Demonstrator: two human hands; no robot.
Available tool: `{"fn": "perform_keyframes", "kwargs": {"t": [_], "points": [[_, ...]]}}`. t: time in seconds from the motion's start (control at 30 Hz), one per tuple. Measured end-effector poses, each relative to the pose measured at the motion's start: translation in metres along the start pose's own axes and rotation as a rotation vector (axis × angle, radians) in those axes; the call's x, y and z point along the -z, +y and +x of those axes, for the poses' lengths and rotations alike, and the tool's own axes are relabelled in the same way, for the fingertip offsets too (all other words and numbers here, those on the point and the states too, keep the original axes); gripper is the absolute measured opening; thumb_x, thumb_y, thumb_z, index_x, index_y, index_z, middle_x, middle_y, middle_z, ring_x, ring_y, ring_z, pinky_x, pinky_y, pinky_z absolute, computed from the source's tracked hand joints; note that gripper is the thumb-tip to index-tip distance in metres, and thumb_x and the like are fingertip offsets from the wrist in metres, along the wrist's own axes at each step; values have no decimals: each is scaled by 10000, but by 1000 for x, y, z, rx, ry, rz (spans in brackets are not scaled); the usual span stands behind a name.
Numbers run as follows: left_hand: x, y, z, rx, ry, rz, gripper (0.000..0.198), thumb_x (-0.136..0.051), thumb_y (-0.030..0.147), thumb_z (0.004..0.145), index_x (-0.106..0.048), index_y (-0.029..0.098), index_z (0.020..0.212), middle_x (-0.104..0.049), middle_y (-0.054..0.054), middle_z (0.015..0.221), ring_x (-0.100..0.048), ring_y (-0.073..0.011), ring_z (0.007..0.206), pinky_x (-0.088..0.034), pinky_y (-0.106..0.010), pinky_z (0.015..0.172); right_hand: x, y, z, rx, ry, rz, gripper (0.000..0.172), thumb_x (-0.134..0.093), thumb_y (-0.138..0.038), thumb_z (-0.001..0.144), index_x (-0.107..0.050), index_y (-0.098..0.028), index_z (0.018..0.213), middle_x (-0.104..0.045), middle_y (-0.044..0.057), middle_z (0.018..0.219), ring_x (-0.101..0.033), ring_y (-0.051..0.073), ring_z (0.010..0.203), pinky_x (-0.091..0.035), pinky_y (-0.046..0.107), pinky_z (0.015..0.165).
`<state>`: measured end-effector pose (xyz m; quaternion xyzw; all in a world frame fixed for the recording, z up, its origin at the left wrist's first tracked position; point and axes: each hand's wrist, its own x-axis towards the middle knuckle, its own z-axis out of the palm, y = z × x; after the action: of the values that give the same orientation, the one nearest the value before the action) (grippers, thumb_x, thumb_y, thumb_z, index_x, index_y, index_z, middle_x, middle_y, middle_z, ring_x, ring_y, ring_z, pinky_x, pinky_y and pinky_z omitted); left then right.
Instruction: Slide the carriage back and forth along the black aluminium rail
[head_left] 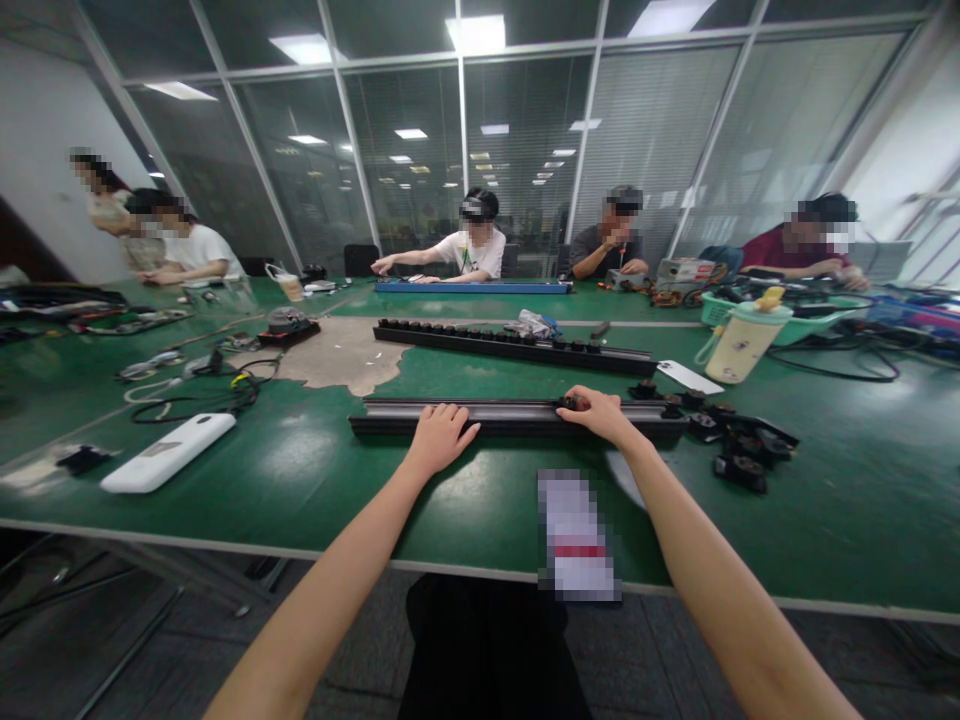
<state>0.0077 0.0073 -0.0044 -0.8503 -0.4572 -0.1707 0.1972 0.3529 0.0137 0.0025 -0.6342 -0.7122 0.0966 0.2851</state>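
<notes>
A long black rail [510, 425] with a lighter inner channel lies crosswise on the green table before me. My left hand [442, 435] grips it left of the middle, fingers over the channel and thumb along the near side. Toward the rail's right part, my right hand [598, 412] pinches a small black block-like part [574, 402] at the channel; its underside is hidden. Several similar loose black parts [742, 470] are heaped past the rail's right end. Behind, a second black rail [510, 348] carries a row of small black pieces.
A pixelated phone-like object [577, 535] lies at the table's near edge. To the left are a white power-bank-like case [171, 455] and tangled cables [240, 385]. A cream tumbler [742, 340] and a white phone [688, 378] sit right. Other people work across the table.
</notes>
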Motion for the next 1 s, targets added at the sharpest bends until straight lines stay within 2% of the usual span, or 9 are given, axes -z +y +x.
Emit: {"fn": "perform_keyframes", "kwargs": {"t": [0.57, 1.0], "points": [[1, 1, 0, 3, -9, -2, 415, -347, 503, 1049, -635, 206, 1081, -682, -111, 1076, -583, -271, 1036, -374, -407, 901, -1, -1, 0, -1, 19, -21, 300, -604, -547, 811, -613, -255, 882, -642, -26, 744, -597, 215, 782, -259, 349, 815], [0, 1, 1, 6, -4, -18, 407, -354, 504, 1045, -637, 212, 1061, -683, -115, 1069, -582, -280, 1029, -375, -418, 890, -3, 4, 1, 0, 14, 4, 336, -591, -590, 819, -599, -260, 886, -664, -22, 757, -609, 226, 778, -277, 372, 843]]}}
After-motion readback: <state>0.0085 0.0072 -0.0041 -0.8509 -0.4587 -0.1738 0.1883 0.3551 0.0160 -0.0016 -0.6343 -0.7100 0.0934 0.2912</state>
